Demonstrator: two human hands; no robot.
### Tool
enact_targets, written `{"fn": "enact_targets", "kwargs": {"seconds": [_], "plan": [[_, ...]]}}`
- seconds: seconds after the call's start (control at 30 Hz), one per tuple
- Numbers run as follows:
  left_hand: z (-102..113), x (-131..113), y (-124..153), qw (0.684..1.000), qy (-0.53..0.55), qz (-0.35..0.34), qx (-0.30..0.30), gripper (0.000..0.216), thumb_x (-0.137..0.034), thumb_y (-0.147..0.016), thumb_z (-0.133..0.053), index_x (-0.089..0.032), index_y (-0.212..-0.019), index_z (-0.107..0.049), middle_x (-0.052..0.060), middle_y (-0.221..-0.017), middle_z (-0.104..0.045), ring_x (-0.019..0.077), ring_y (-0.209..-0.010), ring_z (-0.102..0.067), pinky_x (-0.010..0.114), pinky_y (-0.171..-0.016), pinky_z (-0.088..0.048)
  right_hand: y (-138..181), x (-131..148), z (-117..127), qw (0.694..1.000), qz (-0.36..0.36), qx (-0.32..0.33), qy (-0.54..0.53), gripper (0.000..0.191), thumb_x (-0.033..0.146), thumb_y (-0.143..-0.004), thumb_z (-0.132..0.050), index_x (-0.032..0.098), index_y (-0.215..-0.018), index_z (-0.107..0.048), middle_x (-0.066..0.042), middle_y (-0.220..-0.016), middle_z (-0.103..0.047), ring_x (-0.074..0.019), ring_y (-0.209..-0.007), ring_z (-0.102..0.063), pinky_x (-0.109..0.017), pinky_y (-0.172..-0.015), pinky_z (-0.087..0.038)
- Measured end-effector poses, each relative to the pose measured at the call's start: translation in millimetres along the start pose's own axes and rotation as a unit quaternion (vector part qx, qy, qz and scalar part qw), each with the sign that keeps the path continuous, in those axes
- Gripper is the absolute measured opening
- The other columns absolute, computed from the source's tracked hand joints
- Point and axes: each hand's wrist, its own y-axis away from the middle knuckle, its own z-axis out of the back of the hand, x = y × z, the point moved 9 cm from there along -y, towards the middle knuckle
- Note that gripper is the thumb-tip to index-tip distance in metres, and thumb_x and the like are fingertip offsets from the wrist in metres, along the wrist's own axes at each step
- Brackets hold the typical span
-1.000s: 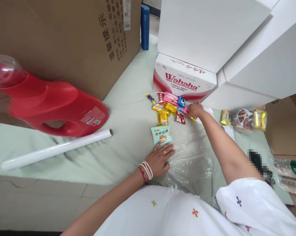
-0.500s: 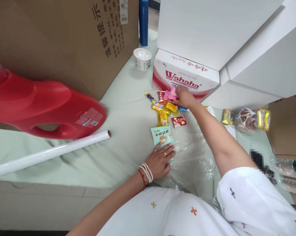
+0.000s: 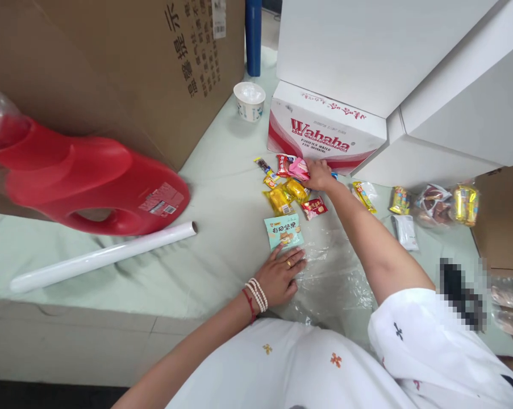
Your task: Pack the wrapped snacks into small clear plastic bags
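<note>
My left hand (image 3: 278,276) lies flat with fingers spread on the edge of a clear plastic bag (image 3: 335,278), its fingertips touching a light blue snack packet (image 3: 283,231). My right hand (image 3: 319,174) reaches to a small heap of snack packets in front of the Wahaha box (image 3: 324,136). Its fingers are closed on a pink packet (image 3: 299,168). Beside it lie yellow packets (image 3: 287,195), a red packet (image 3: 283,163) and a small red-and-white packet (image 3: 315,208).
A red detergent jug (image 3: 81,182) lies on its side at left beside a white roll (image 3: 103,257). A big cardboard box (image 3: 111,68) and white boxes (image 3: 388,62) stand behind. A paper cup (image 3: 249,101), a blue cylinder (image 3: 253,34) and more wrapped snacks (image 3: 435,204) are about.
My right hand moved left from the right side of the snack heap to the pink packet and closed on it. The left hand stayed on the bag.
</note>
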Motion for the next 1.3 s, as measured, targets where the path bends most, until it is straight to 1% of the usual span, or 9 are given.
{"fn": "enact_targets", "kwargs": {"seconds": [0.17, 0.33, 0.47, 0.6, 0.77, 0.9, 1.0, 1.17, 1.3], "plan": [[2, -3, 5, 1.0, -0.023, 0.005, -0.012, 0.064, -0.033, -0.091, -0.056, -0.024, -0.154, -0.048, 0.009, -0.163, -0.045, 0.0294, -0.153, -0.038, 0.062, -0.131, 0.003, 35, -3, 35, 0.999, 0.045, -0.029, -0.002, 0.088, 0.05, -0.072, -0.083, 0.011, -0.144, -0.05, -0.022, -0.132, -0.057, -0.0464, -0.126, -0.045, -0.061, -0.104, -0.041], [4, -6, 11, 0.999, -0.039, -0.002, -0.005, 0.069, -0.032, -0.089, -0.057, -0.024, -0.157, -0.044, 0.01, -0.165, -0.043, 0.0321, -0.154, -0.036, 0.065, -0.129, 0.008, 145, -6, 72, 0.989, 0.127, -0.014, -0.072, 0.097, 0.061, -0.079, -0.075, 0.017, -0.157, -0.037, -0.017, -0.137, -0.054, -0.0419, -0.125, -0.049, -0.057, -0.109, -0.038], [4, -5, 11, 0.999, -0.044, -0.011, 0.008, 0.075, -0.033, -0.088, -0.058, -0.022, -0.16, -0.039, 0.012, -0.164, -0.043, 0.0354, -0.154, -0.035, 0.067, -0.127, 0.009, 248, 17, 43, 0.974, 0.172, 0.061, -0.136, 0.095, 0.046, -0.077, -0.083, 0.025, -0.159, -0.04, -0.015, -0.133, -0.057, -0.0368, -0.12, -0.054, -0.051, -0.105, -0.047], [5, -5, 9, 0.998, -0.058, -0.008, 0.009, 0.082, -0.032, -0.088, -0.056, -0.018, -0.164, -0.029, 0.015, -0.166, -0.039, 0.0356, -0.154, -0.034, 0.066, -0.127, 0.01, 303, 40, -5, 0.967, 0.182, 0.053, -0.172, 0.092, 0.038, -0.077, -0.084, 0.028, -0.157, -0.042, -0.015, -0.139, -0.056, -0.0349, -0.126, -0.053, -0.049, -0.107, -0.048], [8, 3, 9, 0.996, -0.081, 0.027, 0.01, 0.084, -0.032, -0.087, -0.053, -0.017, -0.165, -0.025, 0.015, -0.167, -0.038, 0.0341, -0.154, -0.036, 0.064, -0.127, 0.011, 326, 1, -43, 0.977, 0.1, -0.004, -0.187, 0.081, 0.038, -0.084, -0.076, 0.025, -0.157, -0.042, -0.016, -0.14, -0.053, -0.035, -0.128, -0.053, -0.052, -0.109, -0.047], [6, 7, 9, 0.995, -0.09, 0.036, 0.015, 0.084, -0.032, -0.086, -0.054, -0.019, -0.164, -0.027, 0.015, -0.167, -0.036, 0.0345, -0.154, -0.036, 0.065, -0.127, 0.011, 348, -76, -46, 0.972, -0.023, -0.077, -0.221, 0.083, 0.047, -0.083, -0.076, 0.025, -0.155, -0.043, -0.016, -0.135, -0.053, -0.0359, -0.125, -0.053, -0.054, -0.108, -0.047], [5, 9, 8, 0.995, -0.088, 0.037, 0.019, 0.086, -0.032, -0.085, -0.055, -0.019, -0.165, -0.025, 0.015, -0.168, -0.033, 0.0338, -0.155, -0.034, 0.065, -0.126, 0.013, 358, -104, -35, 0.967, -0.084, -0.108, -0.217, 0.086, 0.05, -0.08, -0.077, 0.025, -0.155, -0.042, -0.015, -0.128, -0.055, -0.0369, -0.121, -0.054, -0.056, -0.106, -0.048], [4, 11, 8, 0.996, -0.079, 0.033, 0.038, 0.087, -0.031, -0.084, -0.054, -0.016, -0.165, -0.024, 0.017, -0.17, -0.028, 0.0329, -0.157, -0.03, 0.063, -0.126, 0.014, 340, -39, -13, 0.974, 0.054, -0.091, -0.198, 0.086, 0.044, -0.083, -0.078, 0.029, -0.158, -0.038, -0.016, -0.142, -0.052, -0.0368, -0.135, -0.047, -0.054, -0.113, -0.043], [15, 6, 11, 0.996, -0.085, 0.024, 0.021, 0.091, -0.028, -0.081, -0.053, -0.014, -0.165, -0.022, 0.017, -0.17, -0.027, 0.0332, -0.158, -0.028, 0.063, -0.127, 0.01, 318, 12, -30, 0.982, 0.141, -0.006, -0.13, 0.089, 0.033, -0.079, -0.083, 0.03, -0.158, -0.041, -0.016, -0.138, -0.058, -0.0395, -0.146, -0.038, -0.061, -0.12, -0.03]]}}
